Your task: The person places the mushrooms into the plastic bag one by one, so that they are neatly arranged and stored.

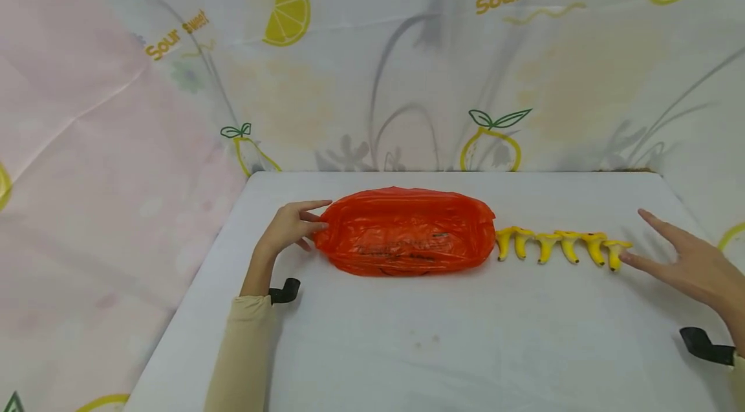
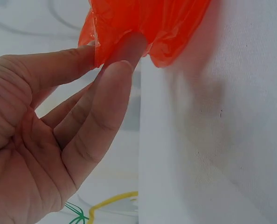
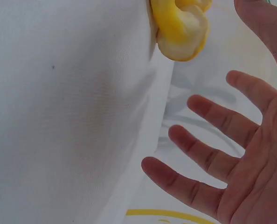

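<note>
A red plastic bag [image 1: 407, 231] lies spread on the white table, its mouth open and its rim raised, with dark print showing inside. At the bag's left end my left hand [image 1: 290, 226] pinches the edge; in the left wrist view the thin red plastic [image 2: 152, 23] bunches at the fingertips. A row of several small yellow toy bananas [image 1: 569, 248] with pale, flared tops runs rightward from the bag's right end. My right hand [image 1: 683, 260] hovers with spread fingers just right of the last banana [image 3: 183, 32], holding nothing.
The white table [image 1: 407, 347] ends at the back against a hanging cloth [image 1: 372, 63] printed with lemons and words. More of that cloth hangs at the left side. Black straps with mounts [image 1: 285, 291] sit on both wrists.
</note>
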Motion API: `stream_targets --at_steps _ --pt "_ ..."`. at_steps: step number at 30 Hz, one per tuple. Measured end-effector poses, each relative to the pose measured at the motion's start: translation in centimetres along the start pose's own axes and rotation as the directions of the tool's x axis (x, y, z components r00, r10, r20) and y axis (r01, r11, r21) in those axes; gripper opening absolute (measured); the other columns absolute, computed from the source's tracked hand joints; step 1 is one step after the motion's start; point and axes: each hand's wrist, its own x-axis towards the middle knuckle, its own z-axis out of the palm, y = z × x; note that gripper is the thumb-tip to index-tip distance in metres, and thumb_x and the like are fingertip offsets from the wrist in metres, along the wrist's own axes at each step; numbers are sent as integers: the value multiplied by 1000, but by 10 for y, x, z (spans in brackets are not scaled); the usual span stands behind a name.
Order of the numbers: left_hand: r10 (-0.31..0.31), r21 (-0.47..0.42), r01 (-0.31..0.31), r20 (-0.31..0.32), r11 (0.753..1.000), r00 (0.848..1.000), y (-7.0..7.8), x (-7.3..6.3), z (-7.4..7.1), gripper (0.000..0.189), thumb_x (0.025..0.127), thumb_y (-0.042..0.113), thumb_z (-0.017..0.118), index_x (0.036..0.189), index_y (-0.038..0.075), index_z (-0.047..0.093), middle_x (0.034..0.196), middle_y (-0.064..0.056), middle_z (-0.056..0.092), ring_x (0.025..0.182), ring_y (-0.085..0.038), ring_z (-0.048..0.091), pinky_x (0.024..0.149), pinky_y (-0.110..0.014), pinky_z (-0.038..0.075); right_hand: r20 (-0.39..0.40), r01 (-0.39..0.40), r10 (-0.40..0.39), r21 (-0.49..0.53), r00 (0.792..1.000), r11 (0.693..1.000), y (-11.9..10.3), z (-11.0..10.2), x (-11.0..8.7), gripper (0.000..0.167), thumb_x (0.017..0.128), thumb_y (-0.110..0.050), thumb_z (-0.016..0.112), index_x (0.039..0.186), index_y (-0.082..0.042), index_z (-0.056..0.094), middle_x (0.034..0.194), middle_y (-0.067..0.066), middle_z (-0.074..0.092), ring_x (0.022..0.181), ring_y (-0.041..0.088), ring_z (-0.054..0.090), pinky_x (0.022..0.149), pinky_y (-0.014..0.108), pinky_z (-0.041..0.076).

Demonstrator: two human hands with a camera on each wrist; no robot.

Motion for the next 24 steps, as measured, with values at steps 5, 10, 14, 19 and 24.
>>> stream_targets --at_steps 5,10,14,19,24 --pt "-11 6 11 -6 1000 1000 2 1 1 53 92 10 70 142 13 54 115 -25 66 65 -27 70 54 -41 59 -15 -29 28 -38 999 999 -3 -4 -2 100 86 -59 67 153 -1 22 122 35 52 100 54 49 75 66 44" --pt "-21 16 21 -17 1000 1000 0 3 0 50 92 9 70 140 13 58 113 -23 68 66 -26 71 54 -40 59 -79 18 -15 42 997 999 -4 -3 0 80 83 -51 74 137 3 51 93 17 70 79 34 66 60 37 44" --pt "-25 22 25 -31 999 999 0 3 -1 47 91 11 70 137 13 60 112 -22 69 65 -25 71 54 -39 59 -84 24 -13 132 996 991 -1 1 1 68 84 -44 76 128 5 59 88 14 72 66 13 63 52 28 43" --pt "-35 30 36 -37 999 999 0 2 0 43 92 13 70 134 11 62 110 -21 69 67 -25 71 55 -40 59 -87 32 -13 227 996 973 4 9 0 56 89 -35 74 123 7 60 91 21 70 60 5 57 45 27 47" --pt "-59 28 60 -39 998 997 -1 2 0 39 92 13 70 130 9 64 110 -21 69 68 -24 71 55 -39 59 -77 42 -21 283 997 958 5 12 0 47 92 -29 71 120 8 61 93 22 70 61 0 58 46 27 47"
